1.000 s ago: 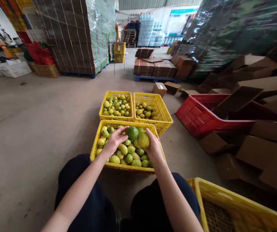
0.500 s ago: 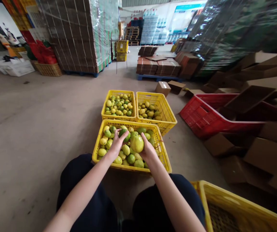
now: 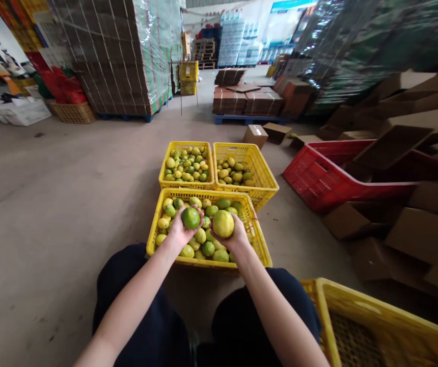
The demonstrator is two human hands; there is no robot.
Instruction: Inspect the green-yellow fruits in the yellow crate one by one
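Cradling a round, dark-green citrus fruit, the left hand hangs palm-up, fingers curled around its sides, over a wide yellow plastic crate of green and yellow fruit. Just to the right and well apart from the green one, a larger, round, pale-yellow fruit sits in the right hand; those fingers seem clasped around it, though partly hidden. Farther right stand a red plastic crate and, nearer, another yellow plastic crate.
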